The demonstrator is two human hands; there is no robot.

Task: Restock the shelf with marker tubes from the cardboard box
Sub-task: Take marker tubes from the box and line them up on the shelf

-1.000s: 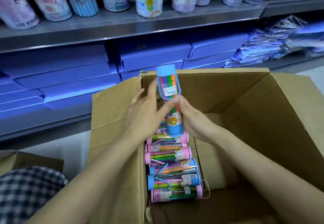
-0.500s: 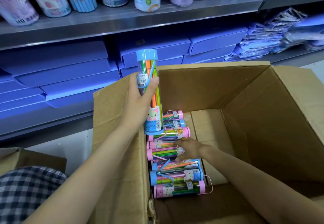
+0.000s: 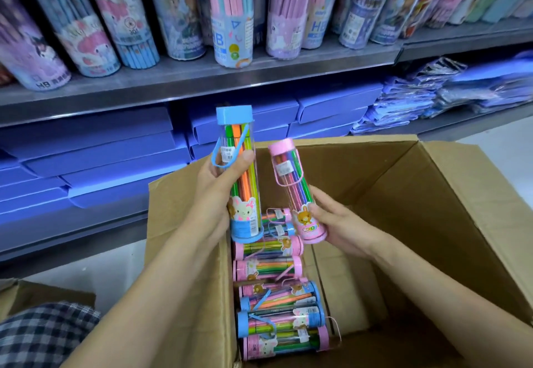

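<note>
1. Two clear plastic marker tubes are held upright above an open brown cardboard box [image 3: 432, 194], one in each bare hand.
2. Left hand [image 3: 219, 191]: its grip wraps the blue-capped marker tube with a rabbit sticker [image 3: 240, 177], thumb pressed across the front near a white price label, fingers hidden behind the tube. A blue loop handle hangs from the cap.
3. Right hand [image 3: 337, 223]: its grip closes round the lower end of the pink-capped marker tube with a bear sticker [image 3: 294, 191], which leans with its cap toward the blue tube. The two tubes stand just beside each other, apart at the caps.
4. Below them, a row of pink and blue marker tubes [image 3: 277, 295] lies on its side along the left wall of the box, stacked from the near edge toward the far end.
5. Behind the box, a grey metal shelf [image 3: 259, 79] carries upright clear tubs of HB pencils [image 3: 233, 21] printed with cartoon figures.
6. Lower shelf: flat blue cardboard cartons [image 3: 101, 148] lie in stacks, with bundles of blue plastic-wrapped packets [image 3: 418, 99] to the right.
7. A checked blue-and-white garment [image 3: 43, 336] shows at the bottom left corner, beside a second, smaller brown carton [image 3: 43, 295].
</note>
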